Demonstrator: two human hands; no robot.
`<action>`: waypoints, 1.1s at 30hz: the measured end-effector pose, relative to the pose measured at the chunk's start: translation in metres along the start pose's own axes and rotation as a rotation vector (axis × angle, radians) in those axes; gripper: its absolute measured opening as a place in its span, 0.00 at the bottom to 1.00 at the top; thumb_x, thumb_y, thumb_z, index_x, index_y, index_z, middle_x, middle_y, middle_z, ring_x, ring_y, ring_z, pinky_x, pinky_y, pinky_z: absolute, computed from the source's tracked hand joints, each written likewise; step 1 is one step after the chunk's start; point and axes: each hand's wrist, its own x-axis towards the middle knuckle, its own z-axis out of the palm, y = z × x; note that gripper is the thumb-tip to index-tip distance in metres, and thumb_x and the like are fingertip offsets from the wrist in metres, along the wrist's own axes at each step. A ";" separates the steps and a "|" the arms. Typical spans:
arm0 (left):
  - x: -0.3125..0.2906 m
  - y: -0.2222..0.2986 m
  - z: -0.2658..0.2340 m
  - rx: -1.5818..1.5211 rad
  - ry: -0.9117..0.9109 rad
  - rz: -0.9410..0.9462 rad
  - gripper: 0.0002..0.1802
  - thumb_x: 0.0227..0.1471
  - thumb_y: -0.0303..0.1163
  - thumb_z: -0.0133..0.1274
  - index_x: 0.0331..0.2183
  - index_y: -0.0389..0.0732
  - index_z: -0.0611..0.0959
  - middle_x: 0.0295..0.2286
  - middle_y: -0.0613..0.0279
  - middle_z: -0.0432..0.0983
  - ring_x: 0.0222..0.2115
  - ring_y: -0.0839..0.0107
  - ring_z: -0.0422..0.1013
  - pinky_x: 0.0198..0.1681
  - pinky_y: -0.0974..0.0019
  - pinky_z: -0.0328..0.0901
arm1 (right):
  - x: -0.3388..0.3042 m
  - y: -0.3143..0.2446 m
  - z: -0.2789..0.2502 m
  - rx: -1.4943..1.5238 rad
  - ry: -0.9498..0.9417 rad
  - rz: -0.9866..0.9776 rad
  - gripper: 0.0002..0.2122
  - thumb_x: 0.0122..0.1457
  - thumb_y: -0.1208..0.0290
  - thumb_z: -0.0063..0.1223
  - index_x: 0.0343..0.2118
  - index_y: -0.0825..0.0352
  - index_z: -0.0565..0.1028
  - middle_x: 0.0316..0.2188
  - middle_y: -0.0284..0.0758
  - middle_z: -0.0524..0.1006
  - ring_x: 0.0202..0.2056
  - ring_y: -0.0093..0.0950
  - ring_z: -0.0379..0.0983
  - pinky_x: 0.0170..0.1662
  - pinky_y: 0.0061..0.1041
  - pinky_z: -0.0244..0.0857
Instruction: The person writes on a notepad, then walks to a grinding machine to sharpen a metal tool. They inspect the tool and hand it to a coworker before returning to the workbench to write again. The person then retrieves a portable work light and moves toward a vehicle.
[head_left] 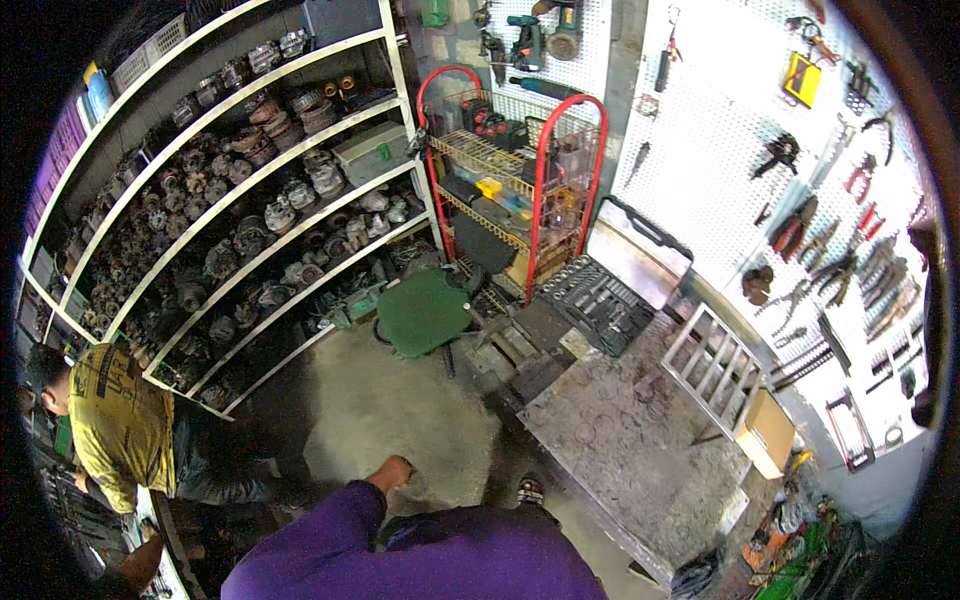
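My left hand (393, 473) comes out of a purple sleeve (320, 530), low over the bare concrete floor (420, 430). Its fingers look curled in, and nothing shows sticking out of them. My right hand does not show; purple cloth fills the lower middle. A sandalled foot (530, 490) stands right of my left hand. Farther right is a worn, stained worktable (640, 430). Beyond the hand stands a green-topped stool (423, 312).
Shelves (300, 146) of greasy metal parts line the left. A red-framed wire rack (535, 200), an opened socket set (600, 300), a metal grille (712, 370) and a tool pegboard (720, 150) stand beyond. A co-worker in yellow (120, 420) bends at left, near another bare arm (140, 565).
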 end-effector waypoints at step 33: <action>0.334 -0.174 -0.807 -0.862 0.849 0.439 0.52 0.37 0.48 0.73 0.59 0.35 0.70 0.53 0.40 0.75 0.56 0.46 0.71 0.60 0.52 0.66 | -0.131 -0.357 0.293 0.094 0.229 0.232 0.16 0.58 0.59 0.63 0.31 0.72 0.80 0.19 0.37 0.79 0.15 0.27 0.70 0.18 0.31 0.61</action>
